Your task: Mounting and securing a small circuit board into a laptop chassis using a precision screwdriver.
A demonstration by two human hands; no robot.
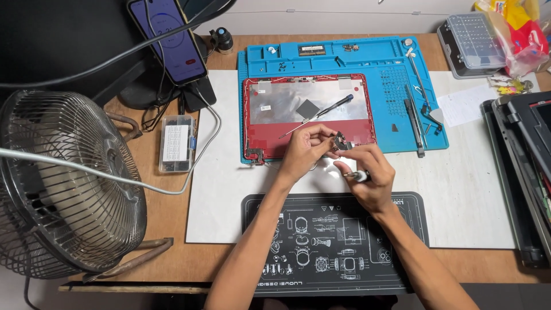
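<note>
Left hand [305, 150] pinches a small metal hinge part [341, 142] above the red laptop lid's [310, 138] near edge; right hand [370, 175] is closed round a small screwdriver [357, 175]. A slip could drop the part or a screw among clutter. Labels: white sticker [264, 107] on lid's foil; white-labelled clear parts box [176, 143] left; red-yellow packets [519, 28] far right on desk [160, 218].

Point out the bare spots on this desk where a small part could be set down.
Free: the white mat right of both hands, below the blue repair mat; also its left strip between the red laptop cover and the black mat. Crowded: the blue mat's tool side and around the fan.
</note>
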